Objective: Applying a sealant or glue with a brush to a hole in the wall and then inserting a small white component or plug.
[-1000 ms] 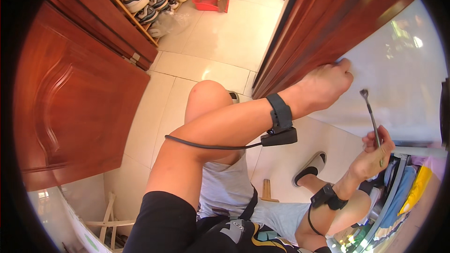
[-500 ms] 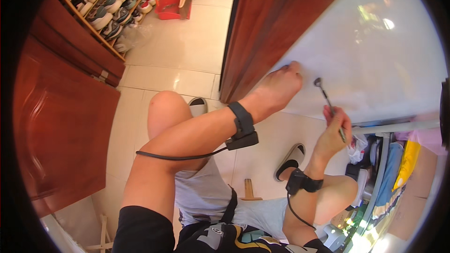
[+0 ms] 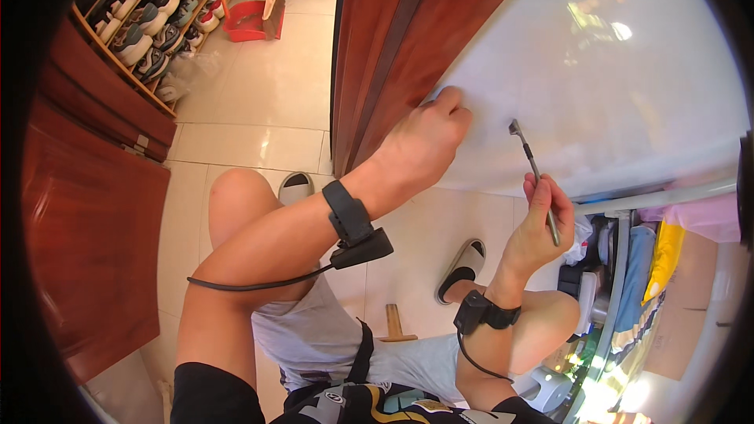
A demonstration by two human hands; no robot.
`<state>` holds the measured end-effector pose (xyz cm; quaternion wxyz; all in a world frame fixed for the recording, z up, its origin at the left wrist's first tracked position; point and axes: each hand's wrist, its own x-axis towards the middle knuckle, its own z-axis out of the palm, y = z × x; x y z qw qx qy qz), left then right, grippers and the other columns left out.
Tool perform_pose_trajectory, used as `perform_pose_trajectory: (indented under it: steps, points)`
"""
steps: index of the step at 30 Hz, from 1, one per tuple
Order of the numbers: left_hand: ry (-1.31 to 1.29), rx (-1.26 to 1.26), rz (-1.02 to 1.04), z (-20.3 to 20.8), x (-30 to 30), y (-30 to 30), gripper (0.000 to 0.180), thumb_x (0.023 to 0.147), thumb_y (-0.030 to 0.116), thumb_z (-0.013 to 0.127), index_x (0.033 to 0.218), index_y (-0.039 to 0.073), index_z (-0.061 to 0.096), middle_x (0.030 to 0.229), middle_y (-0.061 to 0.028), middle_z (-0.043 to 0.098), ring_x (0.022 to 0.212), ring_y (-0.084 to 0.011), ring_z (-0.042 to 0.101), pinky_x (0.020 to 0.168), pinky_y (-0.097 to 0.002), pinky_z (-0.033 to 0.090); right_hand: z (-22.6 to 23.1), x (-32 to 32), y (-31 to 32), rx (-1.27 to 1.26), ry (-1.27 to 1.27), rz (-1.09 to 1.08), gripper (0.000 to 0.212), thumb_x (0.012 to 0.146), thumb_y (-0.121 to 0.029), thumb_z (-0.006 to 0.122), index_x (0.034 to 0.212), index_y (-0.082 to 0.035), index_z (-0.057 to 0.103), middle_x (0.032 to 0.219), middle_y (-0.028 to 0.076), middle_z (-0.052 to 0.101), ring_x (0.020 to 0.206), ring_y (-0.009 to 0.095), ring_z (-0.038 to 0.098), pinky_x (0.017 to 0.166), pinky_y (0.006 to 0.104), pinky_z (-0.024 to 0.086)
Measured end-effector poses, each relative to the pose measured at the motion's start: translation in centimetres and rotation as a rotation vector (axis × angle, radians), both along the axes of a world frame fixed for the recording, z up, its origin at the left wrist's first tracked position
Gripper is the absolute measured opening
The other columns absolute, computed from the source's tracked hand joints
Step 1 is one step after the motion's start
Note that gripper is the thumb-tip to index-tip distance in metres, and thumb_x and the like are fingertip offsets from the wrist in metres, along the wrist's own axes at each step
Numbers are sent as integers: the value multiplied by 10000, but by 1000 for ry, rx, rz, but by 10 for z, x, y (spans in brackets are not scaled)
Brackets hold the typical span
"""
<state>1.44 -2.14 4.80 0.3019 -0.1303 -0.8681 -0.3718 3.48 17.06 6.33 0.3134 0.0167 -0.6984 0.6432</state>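
My left hand (image 3: 424, 137) is closed, its fingers curled in against the white wall beside the edge of the reddish-brown wooden door frame (image 3: 393, 55). The hand itself hides whatever its fingertips hold or touch. In my right hand (image 3: 542, 224) I grip a slim metal rod tool (image 3: 534, 159), thumb and fingers wrapped round its lower part. Its small dark head points up and to the left, in front of the white wall (image 3: 620, 102) and a little right of my left hand. I cannot tell what kind of tool it is.
A brown wooden door (image 3: 102, 228) stands at the left, with a shoe rack (image 3: 153, 27) and red dustpan (image 3: 250, 22) behind. Below lie a wooden-handled tool (image 3: 395, 322) and my slippered feet (image 3: 463, 267). A shelf with folded cloth (image 3: 632, 275) stands at the right.
The whole view has shifted, so most things appear further left. My right hand has turned and the tool's tip stands nearer my left hand, which stays closed by the frame.
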Motion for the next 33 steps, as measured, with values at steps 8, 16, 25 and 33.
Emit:
perform_pose_trajectory:
  steps: [8, 16, 25, 33]
  points:
    - [-30, 50, 31, 4, 5, 1, 157, 860, -35, 667, 1016, -28, 664, 972, -145, 597, 814, -357, 646, 679, -421, 540, -19, -3, 1, 4, -58, 36, 114, 951, -14, 675, 982, 94, 656, 930, 163, 713, 857, 230, 736, 816, 302, 624]
    - [-43, 25, 33, -3, 2, 1, 149, 871, -32, 652, 1021, -29, 659, 997, -152, 603, 833, -368, 647, 697, -431, 540, -31, -5, 10, 70, -139, 69, 75, 927, 21, 676, 967, 84, 668, 889, 155, 731, 858, 211, 734, 800, 288, 592]
    - [-86, 6, 32, -1, -2, 4, 151, 881, -33, 637, 1030, -23, 658, 1006, -148, 605, 836, -368, 654, 690, -430, 543, -21, -6, 16, 125, -112, 63, 63, 928, 37, 667, 968, 84, 658, 952, 152, 715, 863, 216, 731, 817, 305, 600]
    - [53, 79, 58, 4, 0, 8, 207, 848, -47, 682, 1050, -7, 667, 949, -129, 607, 799, -328, 657, 659, -410, 540, -14, 1, 1, 37, -80, 135, 55, 909, 67, 673, 961, 72, 656, 997, 146, 704, 868, 214, 733, 801, 297, 598]
